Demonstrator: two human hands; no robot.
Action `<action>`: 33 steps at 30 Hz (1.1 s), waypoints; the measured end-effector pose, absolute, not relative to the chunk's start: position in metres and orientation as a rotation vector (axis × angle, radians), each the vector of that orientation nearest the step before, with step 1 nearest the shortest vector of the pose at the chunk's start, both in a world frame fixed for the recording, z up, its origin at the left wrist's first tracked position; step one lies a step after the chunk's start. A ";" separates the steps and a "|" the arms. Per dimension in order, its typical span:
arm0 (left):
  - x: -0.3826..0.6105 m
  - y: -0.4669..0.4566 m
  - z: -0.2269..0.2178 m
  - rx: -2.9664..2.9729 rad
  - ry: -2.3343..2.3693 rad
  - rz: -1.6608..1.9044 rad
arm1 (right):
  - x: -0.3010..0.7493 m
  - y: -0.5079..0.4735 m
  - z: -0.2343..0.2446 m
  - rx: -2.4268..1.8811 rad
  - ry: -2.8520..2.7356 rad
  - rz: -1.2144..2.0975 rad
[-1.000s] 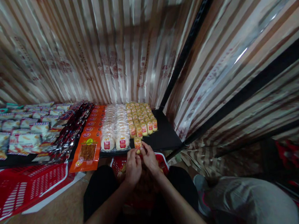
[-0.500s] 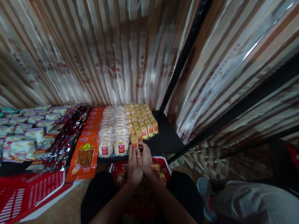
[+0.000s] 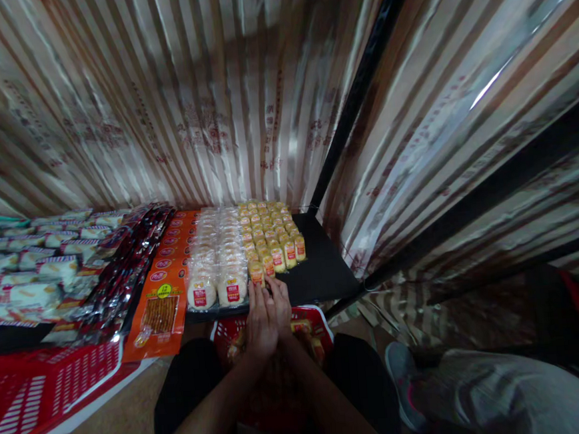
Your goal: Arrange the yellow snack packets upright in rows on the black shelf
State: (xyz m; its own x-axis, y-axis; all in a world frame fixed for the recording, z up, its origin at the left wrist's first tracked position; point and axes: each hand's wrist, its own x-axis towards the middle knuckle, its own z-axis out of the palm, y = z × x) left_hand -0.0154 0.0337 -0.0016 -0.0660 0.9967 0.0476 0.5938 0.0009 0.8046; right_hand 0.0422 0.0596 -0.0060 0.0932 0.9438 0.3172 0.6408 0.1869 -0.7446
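Small yellow snack packs (image 3: pixel 276 257) with red-and-white labels stand in rows on the black shelf (image 3: pixel 318 268). My left hand (image 3: pixel 261 326) reaches up to the shelf edge, its fingers stretched out and touching the lower front of the nearest yellow pack (image 3: pixel 256 272). Close against it is my right hand (image 3: pixel 280 308), fingers extended, tips by the neighbouring pack (image 3: pixel 268 265). Neither hand is visibly wrapped round a pack. Beneath both hands a red basket (image 3: pixel 322 321) holds more yellow packs, partly hidden by my forearms.
Left of the yellow packs are clear-wrapped round white cakes (image 3: pixel 232 290), orange snack bags (image 3: pixel 159 314), dark shiny packets (image 3: pixel 124 283) and white bread-like packs (image 3: pixel 30 297). A second red basket (image 3: pixel 52 379) sits lower left. Another person's shoe (image 3: pixel 404 385) is at right, beside a black shelf post (image 3: pixel 356 118).
The front yellow pack between my fingertips has moved slightly back, against its row. My hands stay at the shelf edge. The view has shifted a little.
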 end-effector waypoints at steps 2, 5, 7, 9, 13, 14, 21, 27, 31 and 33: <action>-0.017 0.033 0.000 1.616 1.728 1.007 | 0.042 0.060 -0.007 -1.528 -1.636 0.446; -0.021 0.030 0.005 1.605 1.752 1.038 | 0.041 0.059 -0.008 -1.491 -1.680 0.418; -0.024 0.029 0.007 1.619 1.745 1.051 | 0.041 0.058 -0.008 -1.446 -1.734 0.368; -0.022 0.029 0.009 1.624 1.754 1.064 | 0.041 0.057 -0.009 -1.423 -1.778 0.317; -0.003 0.037 0.012 1.621 1.785 1.068 | 0.039 0.056 -0.016 -1.483 -1.783 0.303; 0.002 0.039 0.013 1.624 1.783 1.064 | 0.035 0.055 -0.018 -1.500 -1.775 0.311; -0.011 0.032 0.020 1.682 1.753 0.993 | -0.004 0.038 -0.026 -1.610 -1.632 0.353; -0.023 0.027 0.024 1.640 1.760 0.942 | 0.043 0.057 -0.022 -1.416 -1.679 0.505; -0.020 0.026 0.028 1.610 1.742 0.942 | 0.056 0.060 -0.022 -1.346 -1.579 0.549; -0.021 0.026 0.029 1.610 1.739 0.937 | 0.057 0.060 -0.019 -1.365 -1.538 0.492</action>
State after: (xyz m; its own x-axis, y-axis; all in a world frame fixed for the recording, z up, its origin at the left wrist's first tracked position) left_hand -0.0210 0.0255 0.0285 -0.0990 0.9942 0.0433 0.5833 0.0227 0.8120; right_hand 0.0566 0.0599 -0.0193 0.1149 0.9116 0.3947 0.5129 0.2858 -0.8095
